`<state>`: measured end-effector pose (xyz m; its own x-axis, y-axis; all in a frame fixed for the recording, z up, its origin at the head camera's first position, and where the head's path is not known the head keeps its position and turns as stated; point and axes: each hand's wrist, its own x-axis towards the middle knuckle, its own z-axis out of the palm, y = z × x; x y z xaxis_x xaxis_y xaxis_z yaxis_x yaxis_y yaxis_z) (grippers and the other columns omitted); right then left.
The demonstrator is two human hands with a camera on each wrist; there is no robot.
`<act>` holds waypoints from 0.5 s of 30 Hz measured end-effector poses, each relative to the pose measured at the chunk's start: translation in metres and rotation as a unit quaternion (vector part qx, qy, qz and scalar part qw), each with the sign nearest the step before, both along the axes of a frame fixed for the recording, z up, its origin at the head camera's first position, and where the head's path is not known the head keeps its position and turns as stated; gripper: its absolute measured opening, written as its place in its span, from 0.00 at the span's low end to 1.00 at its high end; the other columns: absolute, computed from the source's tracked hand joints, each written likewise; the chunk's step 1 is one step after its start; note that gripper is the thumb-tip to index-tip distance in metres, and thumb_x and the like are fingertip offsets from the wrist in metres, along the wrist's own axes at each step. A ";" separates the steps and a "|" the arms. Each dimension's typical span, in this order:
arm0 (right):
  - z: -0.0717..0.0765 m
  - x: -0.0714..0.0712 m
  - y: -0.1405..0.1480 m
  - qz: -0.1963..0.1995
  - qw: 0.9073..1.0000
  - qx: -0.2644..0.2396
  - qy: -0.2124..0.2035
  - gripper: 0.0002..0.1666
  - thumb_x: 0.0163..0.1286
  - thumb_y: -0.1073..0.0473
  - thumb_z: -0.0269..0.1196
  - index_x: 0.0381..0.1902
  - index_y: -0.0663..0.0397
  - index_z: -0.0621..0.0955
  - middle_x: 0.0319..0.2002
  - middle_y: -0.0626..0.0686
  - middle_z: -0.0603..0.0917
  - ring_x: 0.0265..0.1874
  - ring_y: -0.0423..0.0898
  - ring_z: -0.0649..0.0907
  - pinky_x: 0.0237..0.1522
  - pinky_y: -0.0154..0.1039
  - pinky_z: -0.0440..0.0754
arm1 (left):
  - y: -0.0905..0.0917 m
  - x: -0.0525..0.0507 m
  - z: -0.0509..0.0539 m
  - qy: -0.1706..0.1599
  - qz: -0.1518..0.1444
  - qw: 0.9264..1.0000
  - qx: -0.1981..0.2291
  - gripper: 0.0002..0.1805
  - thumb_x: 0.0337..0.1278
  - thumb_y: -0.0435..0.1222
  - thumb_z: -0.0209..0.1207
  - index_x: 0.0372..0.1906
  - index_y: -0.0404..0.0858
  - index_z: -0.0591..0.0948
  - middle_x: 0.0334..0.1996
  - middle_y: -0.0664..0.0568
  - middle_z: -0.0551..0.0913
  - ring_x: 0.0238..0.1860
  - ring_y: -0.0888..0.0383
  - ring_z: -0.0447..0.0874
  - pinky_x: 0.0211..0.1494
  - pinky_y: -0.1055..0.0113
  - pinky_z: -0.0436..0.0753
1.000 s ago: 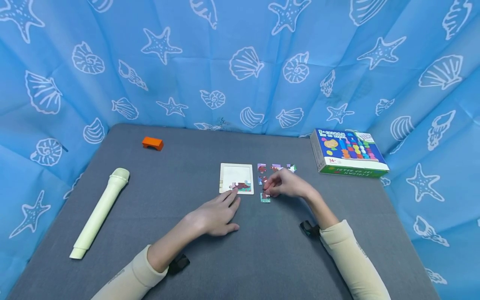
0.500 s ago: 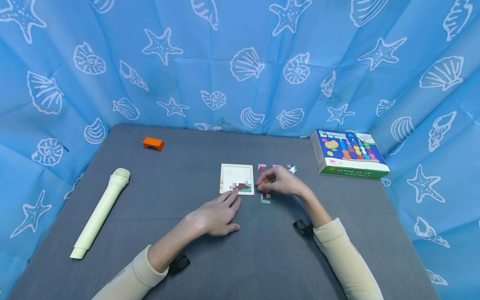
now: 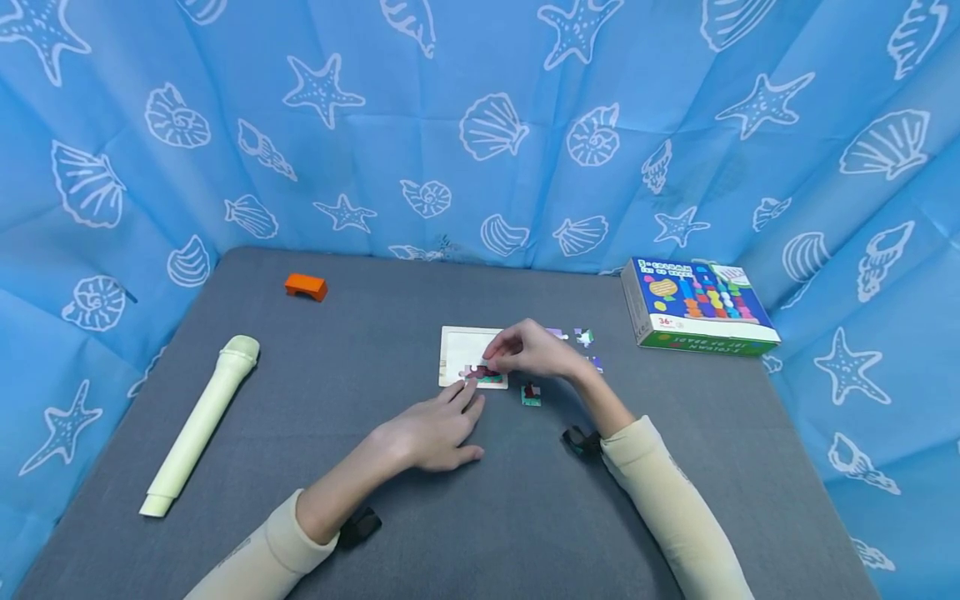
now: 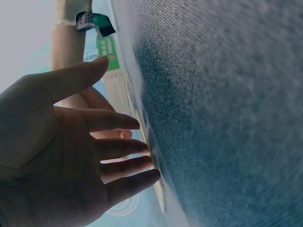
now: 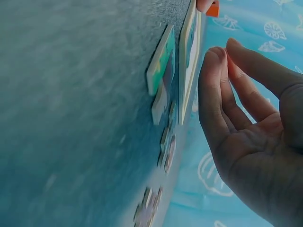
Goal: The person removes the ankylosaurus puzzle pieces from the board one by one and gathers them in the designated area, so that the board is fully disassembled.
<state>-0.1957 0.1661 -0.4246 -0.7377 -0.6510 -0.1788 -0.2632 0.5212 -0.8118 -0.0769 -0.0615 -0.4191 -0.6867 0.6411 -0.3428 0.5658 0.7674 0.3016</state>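
Note:
A square wooden puzzle tray [image 3: 456,342] lies mid-table, with joined brown and teal pieces [image 3: 480,372] along its near edge. My left hand [image 3: 435,433] lies with straight, spread fingers; its fingertips touch the tray's near edge. My right hand [image 3: 534,350] is over the tray's right side, thumb and fingertips pinched together on a small puzzle piece, mostly hidden by the fingers. In the right wrist view, the right hand [image 5: 251,109] shows its curled fingers meeting the thumb. A green-edged loose piece [image 3: 531,395] lies just right of the tray.
More loose pieces, such as a white and green one [image 3: 584,337] and a purple one [image 3: 596,363], lie beyond the right hand. A colourful bead-set box [image 3: 697,304] stands back right. An orange block [image 3: 306,287] and pale green toy microphone [image 3: 201,425] lie left.
My right hand has moved left from the loose pieces to over the tray, fingers pinched. The left hand has stayed at the tray's edge.

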 end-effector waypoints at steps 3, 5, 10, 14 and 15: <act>0.000 -0.006 -0.007 0.011 1.000 -0.001 0.000 0.09 0.75 0.66 0.69 0.49 0.64 0.90 0.38 0.58 0.92 0.33 0.39 0.86 0.41 0.34 0.86 | 0.001 0.000 0.000 0.011 -0.010 1.000 0.003 0.43 0.82 0.56 0.57 0.85 0.33 0.63 0.89 0.37 0.53 0.90 0.42 0.50 0.89 0.51 0.63; -0.001 -0.011 -0.012 0.020 1.000 0.001 -0.001 0.09 0.75 0.65 0.69 0.49 0.65 0.90 0.38 0.59 0.92 0.33 0.39 0.86 0.40 0.32 0.84 | 0.002 0.000 0.000 0.017 -0.018 1.000 0.003 0.43 0.82 0.56 0.57 0.85 0.32 0.63 0.89 0.37 0.53 0.90 0.42 0.51 0.90 0.52 0.62; -0.003 -0.020 -0.025 0.047 0.999 0.012 -0.009 0.09 0.76 0.65 0.68 0.49 0.65 0.90 0.39 0.61 0.92 0.33 0.41 0.86 0.40 0.31 0.84 | 0.006 0.000 0.000 0.030 -0.031 0.999 -0.008 0.43 0.81 0.56 0.57 0.84 0.32 0.64 0.89 0.36 0.54 0.90 0.43 0.51 0.91 0.53 0.59; -0.004 -0.023 -0.032 0.055 0.998 0.031 -0.017 0.09 0.76 0.65 0.69 0.48 0.65 0.90 0.37 0.60 0.92 0.31 0.41 0.85 0.38 0.31 0.84 | 0.008 -0.001 -0.002 0.031 -0.032 0.999 -0.021 0.44 0.81 0.58 0.56 0.85 0.33 0.63 0.89 0.37 0.53 0.90 0.44 0.50 0.91 0.52 0.58; -0.004 -0.024 -0.032 0.054 0.998 0.036 -0.018 0.09 0.75 0.65 0.69 0.48 0.65 0.91 0.36 0.59 0.92 0.31 0.41 0.85 0.38 0.31 0.84 | 0.009 -0.002 -0.002 0.029 -0.032 0.999 -0.023 0.44 0.82 0.58 0.55 0.85 0.33 0.63 0.89 0.37 0.52 0.90 0.44 0.50 0.92 0.52 0.57</act>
